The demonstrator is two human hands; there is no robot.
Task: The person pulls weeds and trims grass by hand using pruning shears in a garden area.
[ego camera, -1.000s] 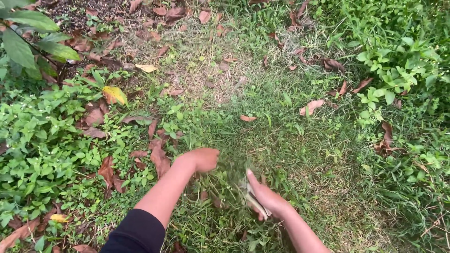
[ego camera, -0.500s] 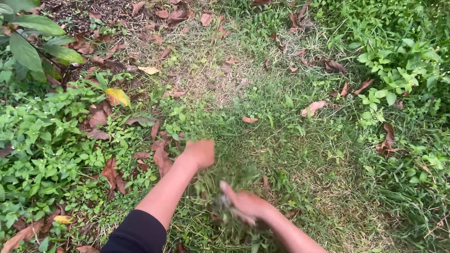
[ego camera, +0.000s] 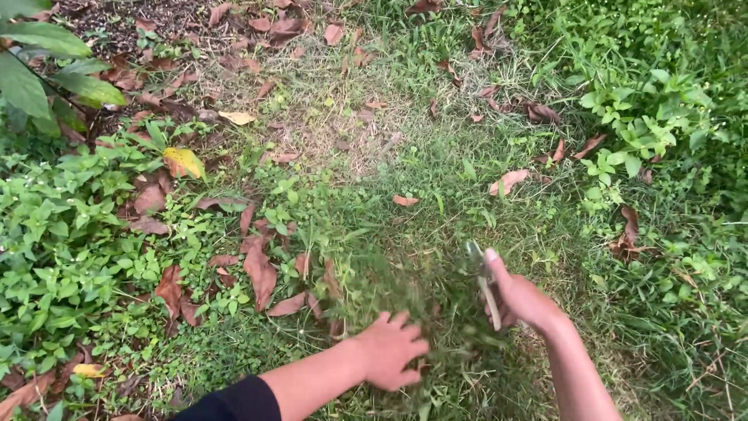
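Head view: hands on leaf-strewn grass.

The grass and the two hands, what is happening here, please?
A person crouches over a lawn. The left hand grips a blurred tuft of grass, while the right hand holds a small cutting tool with a pale handle beside it. Dry brown leaves lie around on the ground.

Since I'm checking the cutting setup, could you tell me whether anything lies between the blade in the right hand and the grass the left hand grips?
Nothing visible does. The left hand grips a grass tuft, and the blade in the right hand sits just to its right, with only loose, blurred grass between them.
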